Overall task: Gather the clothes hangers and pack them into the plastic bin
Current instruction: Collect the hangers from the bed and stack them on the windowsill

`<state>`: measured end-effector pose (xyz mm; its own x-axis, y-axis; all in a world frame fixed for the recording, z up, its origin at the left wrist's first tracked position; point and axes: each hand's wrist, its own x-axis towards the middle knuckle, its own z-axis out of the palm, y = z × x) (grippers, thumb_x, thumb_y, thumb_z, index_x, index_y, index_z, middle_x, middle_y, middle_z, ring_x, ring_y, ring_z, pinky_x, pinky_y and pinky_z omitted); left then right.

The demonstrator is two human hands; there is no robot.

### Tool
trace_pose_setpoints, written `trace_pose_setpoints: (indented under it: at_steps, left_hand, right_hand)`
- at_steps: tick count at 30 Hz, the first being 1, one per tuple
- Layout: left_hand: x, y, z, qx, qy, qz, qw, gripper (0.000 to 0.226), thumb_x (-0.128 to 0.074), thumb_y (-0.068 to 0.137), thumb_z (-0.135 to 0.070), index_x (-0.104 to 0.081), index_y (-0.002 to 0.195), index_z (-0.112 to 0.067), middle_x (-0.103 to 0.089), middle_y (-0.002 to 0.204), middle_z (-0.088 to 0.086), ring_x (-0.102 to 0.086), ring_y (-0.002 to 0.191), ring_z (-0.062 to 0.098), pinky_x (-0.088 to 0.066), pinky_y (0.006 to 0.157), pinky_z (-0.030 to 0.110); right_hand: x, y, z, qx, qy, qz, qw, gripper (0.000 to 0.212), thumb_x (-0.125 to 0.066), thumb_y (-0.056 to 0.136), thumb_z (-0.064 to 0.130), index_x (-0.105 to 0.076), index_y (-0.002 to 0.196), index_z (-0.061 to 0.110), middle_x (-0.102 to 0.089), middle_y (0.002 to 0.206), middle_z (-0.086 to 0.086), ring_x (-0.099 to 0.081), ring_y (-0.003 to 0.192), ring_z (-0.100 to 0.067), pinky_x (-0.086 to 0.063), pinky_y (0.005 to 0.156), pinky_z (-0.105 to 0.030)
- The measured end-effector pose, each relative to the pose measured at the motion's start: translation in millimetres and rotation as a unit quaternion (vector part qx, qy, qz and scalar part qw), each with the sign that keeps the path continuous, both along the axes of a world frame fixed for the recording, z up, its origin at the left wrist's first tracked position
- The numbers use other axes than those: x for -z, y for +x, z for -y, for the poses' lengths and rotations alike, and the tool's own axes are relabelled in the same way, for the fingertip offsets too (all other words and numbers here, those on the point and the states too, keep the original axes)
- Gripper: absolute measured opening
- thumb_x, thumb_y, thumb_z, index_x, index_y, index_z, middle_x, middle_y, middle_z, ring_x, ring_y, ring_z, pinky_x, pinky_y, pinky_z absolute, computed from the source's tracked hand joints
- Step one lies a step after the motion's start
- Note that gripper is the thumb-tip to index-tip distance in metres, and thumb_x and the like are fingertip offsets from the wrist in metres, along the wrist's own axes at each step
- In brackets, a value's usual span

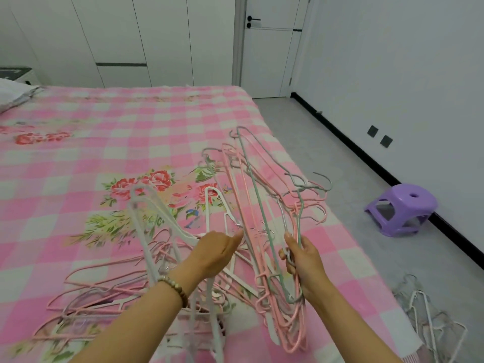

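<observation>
- The right hand [303,260] is clenched round a bundle of pink and green hangers [262,224], held above the bed [78,166] at about 5 o'clock from the view's centre.
- The bundle's long axis runs from 6 o'clock, below the fist, up to 11 o'clock, and its far end reaches over the mattress edge.
- Its hooks fan out toward 3 o'clock, over the floor.
- The left hand [214,255] has its fingers straight and apart, pointing toward 2 o'clock at the bundle; whether it touches the bundle cannot be told.
- It wears a bead bracelet [175,287] on the wrist.
- A loose pile of pink and white hangers [110,299] lies tangled on the checked sheet at 7 o'clock, partly under the left forearm.
- More pale hangers [429,315] lie on the floor at 4 o'clock, beside the bed.
- A purple stool [403,205] stands by the wall at 3 o'clock.
- A pillow [13,95] lies at 10 o'clock, and a white door [269,56] stands at 12 o'clock.
</observation>
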<state>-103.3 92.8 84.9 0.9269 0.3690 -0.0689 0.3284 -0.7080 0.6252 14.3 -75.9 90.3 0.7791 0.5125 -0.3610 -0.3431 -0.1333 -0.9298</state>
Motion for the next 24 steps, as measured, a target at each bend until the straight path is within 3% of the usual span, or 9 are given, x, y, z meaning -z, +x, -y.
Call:
trace_pose_setpoints:
  at_steps: [5,7,8,11,15,19,21,22,24]
  left_hand:
    - [14,-18,-2,0.009,0.013,-0.093,0.996,0.093,0.024,0.072,-0.073,-0.047,0.08,-0.015,-0.055,0.084,0.009,-0.05,0.086,0.026,-0.034,0.085,0.033]
    - [26,-23,6,-0.04,-0.161,-0.085,0.982,0.088,0.005,0.084,-0.069,-0.051,0.123,-0.013,-0.053,0.127,0.015,-0.048,0.12,0.026,-0.03,0.111,0.039]
    - [31,-25,9,-0.084,-0.275,-0.076,0.955,0.086,-0.002,0.084,-0.071,-0.032,0.143,-0.017,-0.038,0.147,0.011,-0.035,0.136,0.023,-0.019,0.116,0.039]
    - [49,-28,14,-0.167,-0.451,-0.072,0.874,0.091,0.003,0.074,-0.078,-0.004,0.15,-0.028,-0.013,0.158,-0.002,-0.013,0.146,0.021,-0.009,0.117,0.045]
    - [66,-21,13,-0.204,-0.541,-0.059,0.814,0.104,-0.008,0.061,-0.091,0.002,0.149,-0.035,-0.005,0.159,-0.001,-0.013,0.146,0.023,-0.01,0.119,0.049]
    - [50,-9,15,-0.264,-0.512,0.017,0.817,0.095,-0.027,0.07,-0.082,0.002,0.148,-0.037,-0.014,0.158,-0.003,-0.023,0.143,0.027,-0.019,0.115,0.054]
    - [40,-1,15,-0.288,-0.505,0.084,0.809,0.095,-0.054,0.076,-0.064,-0.008,0.149,-0.025,-0.056,0.131,0.005,-0.056,0.12,0.024,-0.042,0.104,0.049]
    - [33,3,16,-0.296,-0.503,0.123,0.803,0.088,-0.063,0.079,-0.052,-0.017,0.147,-0.02,-0.066,0.11,0.002,-0.067,0.098,0.018,-0.054,0.089,0.039]
    - [17,9,18,-0.301,-0.471,0.17,0.812,0.065,-0.067,0.082,-0.038,-0.037,0.136,-0.017,-0.066,0.091,0.0,-0.065,0.065,0.012,-0.055,0.058,0.02]
  right_hand:
    - [49,-26,-5,0.031,-0.042,-0.002,0.999,0.011,-0.056,0.093,0.022,-0.057,0.097,0.012,-0.053,0.065,-0.005,-0.045,0.05,-0.015,-0.036,0.047,-0.023]
    - [68,-35,-5,0.039,-0.045,-0.025,0.998,0.008,-0.054,0.094,0.016,-0.056,0.097,0.009,-0.051,0.063,-0.007,-0.043,0.046,-0.015,-0.034,0.041,-0.021]
    - [76,-39,-6,0.039,-0.056,-0.027,0.997,0.01,-0.053,0.094,0.015,-0.056,0.099,0.007,-0.05,0.063,-0.008,-0.041,0.043,-0.013,-0.032,0.038,-0.019]
    - [92,-47,-7,0.029,-0.084,-0.01,0.996,0.021,-0.052,0.095,0.021,-0.057,0.111,0.009,-0.055,0.074,-0.009,-0.042,0.047,-0.008,-0.033,0.042,-0.017]
    - [89,-58,-10,0.015,-0.061,0.008,0.998,0.022,-0.052,0.095,0.025,-0.057,0.114,0.015,-0.06,0.082,-0.007,-0.052,0.056,-0.008,-0.04,0.05,-0.019]
    - [75,-64,-12,0.004,-0.009,0.006,1.0,0.017,-0.048,0.097,0.023,-0.055,0.111,0.018,-0.062,0.088,-0.007,-0.057,0.066,-0.014,-0.05,0.05,-0.015]
    - [70,-66,-12,-0.003,0.006,0.017,1.0,0.02,-0.05,0.095,0.026,-0.055,0.113,0.02,-0.066,0.098,-0.006,-0.063,0.073,-0.01,-0.052,0.054,-0.014]
    - [67,-67,-12,-0.003,0.013,0.032,0.999,0.023,-0.052,0.093,0.032,-0.055,0.114,0.021,-0.066,0.099,-0.005,-0.063,0.075,-0.01,-0.052,0.056,-0.015]
    - [59,-65,-11,-0.015,0.008,0.075,0.997,0.032,-0.057,0.087,0.044,-0.055,0.113,0.027,-0.066,0.095,-0.004,-0.06,0.072,-0.01,-0.047,0.058,-0.015]
